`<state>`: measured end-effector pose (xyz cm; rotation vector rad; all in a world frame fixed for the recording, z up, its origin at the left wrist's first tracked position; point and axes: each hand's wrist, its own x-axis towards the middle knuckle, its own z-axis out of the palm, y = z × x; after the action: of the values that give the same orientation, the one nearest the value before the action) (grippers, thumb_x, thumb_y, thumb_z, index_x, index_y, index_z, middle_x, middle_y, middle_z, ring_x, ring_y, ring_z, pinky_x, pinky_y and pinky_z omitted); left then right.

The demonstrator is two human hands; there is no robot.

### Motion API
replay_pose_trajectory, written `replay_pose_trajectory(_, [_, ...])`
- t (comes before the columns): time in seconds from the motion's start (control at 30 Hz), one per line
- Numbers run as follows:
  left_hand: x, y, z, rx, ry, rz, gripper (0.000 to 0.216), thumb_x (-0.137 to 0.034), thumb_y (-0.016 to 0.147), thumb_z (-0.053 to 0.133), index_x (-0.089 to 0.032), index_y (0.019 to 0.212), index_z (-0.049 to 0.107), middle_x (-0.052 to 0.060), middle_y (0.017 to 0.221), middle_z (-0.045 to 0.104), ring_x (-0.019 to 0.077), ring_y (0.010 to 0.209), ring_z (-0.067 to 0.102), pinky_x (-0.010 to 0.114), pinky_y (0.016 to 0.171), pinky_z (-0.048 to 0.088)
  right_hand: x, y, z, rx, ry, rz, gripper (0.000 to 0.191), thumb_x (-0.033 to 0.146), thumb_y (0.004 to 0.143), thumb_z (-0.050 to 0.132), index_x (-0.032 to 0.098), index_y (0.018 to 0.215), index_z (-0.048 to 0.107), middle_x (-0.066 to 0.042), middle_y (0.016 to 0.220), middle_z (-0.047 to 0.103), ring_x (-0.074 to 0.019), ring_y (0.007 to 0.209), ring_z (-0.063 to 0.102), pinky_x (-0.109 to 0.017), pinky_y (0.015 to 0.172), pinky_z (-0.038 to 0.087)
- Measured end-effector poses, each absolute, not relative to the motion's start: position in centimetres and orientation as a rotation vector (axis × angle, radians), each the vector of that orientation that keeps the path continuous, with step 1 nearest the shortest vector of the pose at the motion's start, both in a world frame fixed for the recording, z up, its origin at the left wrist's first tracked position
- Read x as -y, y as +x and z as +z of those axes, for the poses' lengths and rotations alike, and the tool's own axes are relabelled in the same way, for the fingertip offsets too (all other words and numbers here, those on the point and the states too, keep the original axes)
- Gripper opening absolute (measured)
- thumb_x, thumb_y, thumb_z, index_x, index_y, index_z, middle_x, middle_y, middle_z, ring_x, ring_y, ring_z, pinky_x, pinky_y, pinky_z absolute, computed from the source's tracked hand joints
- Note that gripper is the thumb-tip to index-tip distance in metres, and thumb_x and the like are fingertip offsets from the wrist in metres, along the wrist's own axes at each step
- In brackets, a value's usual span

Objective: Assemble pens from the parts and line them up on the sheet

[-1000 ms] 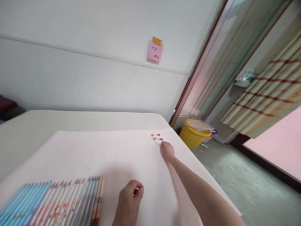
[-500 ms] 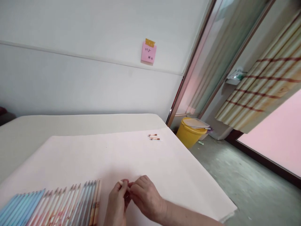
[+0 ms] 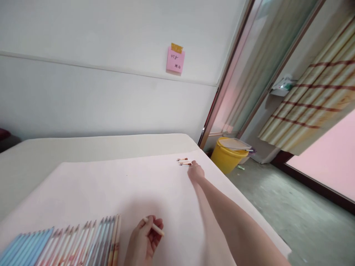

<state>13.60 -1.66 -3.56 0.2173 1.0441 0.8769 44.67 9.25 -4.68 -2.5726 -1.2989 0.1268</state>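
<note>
My left hand [image 3: 145,238] is closed around a short cream-coloured tube [image 3: 154,227], much like a pen barrel. The tube slants across the fingers, above the pale sheet near the front. Stretched far forward, my right hand [image 3: 196,170] is at the right ends of some small pen parts [image 3: 184,163]. These are slim, with brown and pinkish sections and thin dark tips, and lie flat on the sheet. The right fingers are bunched, and what they hold, if anything, is hidden. Left of my left hand, a row of slim pointed pens [image 3: 80,240] lies side by side.
Blue pens [image 3: 30,245] form the left end of the row. A pale sheet [image 3: 105,188] covers much of the table [image 3: 83,149]. On the wall behind hangs a pink note [image 3: 175,61]. A yellow bucket [image 3: 226,159] stands on the floor beyond the right edge.
My hands have parted. The right one has left the tube and reached forward to the small pen parts. My left hand still holds the tube, now in fuller view.
</note>
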Motion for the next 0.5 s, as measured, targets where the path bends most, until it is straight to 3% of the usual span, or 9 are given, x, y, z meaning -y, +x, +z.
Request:
replay_pose_trajectory(0.23, [1.9, 13.4, -3.1, -1.057, 0.236, 0.866, 0.009, -0.014, 0.079, 0.059, -0.012, 0.087, 0.056, 0.012, 0.082, 0.068, 0.0183, 0.072, 0.067, 0.027, 0.061, 0.053, -8.3, 43.9, -6.0, 1.534, -2.585, 0.079, 0.028, 0.020, 0.090, 0.033, 0.018, 0.112, 0.051, -0.011, 0.112, 0.056, -0.0215, 0.105, 0.050, -0.028, 0.076, 0.036])
replay_pose_trajectory(0.37, [2.0, 13.4, -2.8, -1.046, 0.239, 0.873, 0.009, -0.015, 0.079, 0.059, -0.012, 0.087, 0.057, 0.012, 0.082, 0.067, 0.0178, 0.072, 0.067, 0.027, 0.062, 0.053, -7.7, 43.3, -5.8, 1.653, -2.609, 0.098, 0.029, 0.023, 0.091, 0.032, 0.014, 0.105, 0.056, -0.013, 0.109, 0.056, -0.0217, 0.097, 0.055, -0.029, 0.077, 0.036])
replay_pose_trajectory(0.5, [2.1, 13.4, -2.7, -1.034, 0.231, 0.870, 0.009, -0.014, 0.078, 0.060, -0.012, 0.087, 0.057, 0.011, 0.081, 0.067, 0.0173, 0.072, 0.067, 0.025, 0.060, 0.052, -8.4, 42.8, -5.4, 1.669, -2.639, 0.088, 0.031, 0.022, 0.091, 0.032, 0.012, 0.111, 0.054, -0.016, 0.112, 0.055, -0.0219, 0.093, 0.058, -0.030, 0.077, 0.038])
